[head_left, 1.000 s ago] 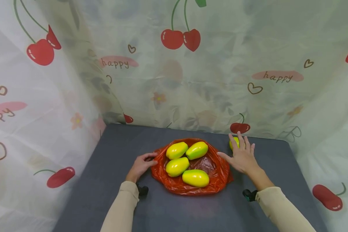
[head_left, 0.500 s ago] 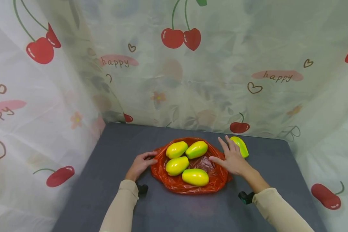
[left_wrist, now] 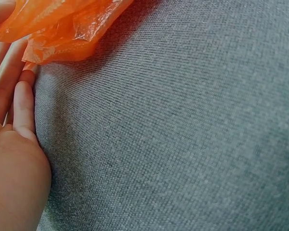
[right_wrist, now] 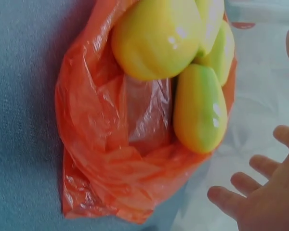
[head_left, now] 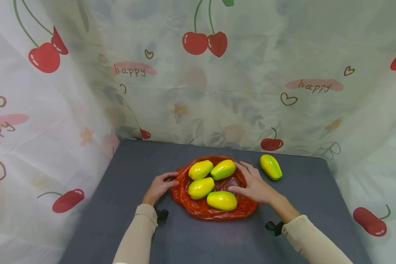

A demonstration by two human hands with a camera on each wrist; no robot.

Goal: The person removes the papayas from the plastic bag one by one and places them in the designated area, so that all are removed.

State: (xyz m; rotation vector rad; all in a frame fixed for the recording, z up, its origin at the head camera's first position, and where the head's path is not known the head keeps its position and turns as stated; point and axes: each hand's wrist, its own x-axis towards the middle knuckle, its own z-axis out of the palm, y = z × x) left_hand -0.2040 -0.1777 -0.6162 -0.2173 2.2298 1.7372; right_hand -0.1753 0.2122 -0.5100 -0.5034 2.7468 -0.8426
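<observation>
A red plastic bag [head_left: 198, 213] lies with its mouth spread wide, and several yellow-green papayas [head_left: 222, 201] sit inside it. My left hand [head_left: 160, 187] pinches the bag's left edge; in the left wrist view, thumb and fingers lie on either side of the thin orange-red plastic [left_wrist: 70, 31]. Over the bag's right side hovers my right hand [head_left: 255, 186], fingers spread and holding nothing. The right wrist view has these fingers [right_wrist: 262, 166] apart from the papayas [right_wrist: 201, 108]. One more papaya [head_left: 271, 167] lies on the table outside the bag, beyond my right hand.
The dark grey table [head_left: 118, 220] ends at a white curtain [head_left: 231, 99] printed with cherries, which hangs behind it and along both sides. Black wrist cameras [head_left: 274, 228] sit under both forearms.
My right hand has moved left and toward me, away from the loose papaya and over the bag's right rim. That papaya is now fully uncovered. My left hand has stayed at the bag.
</observation>
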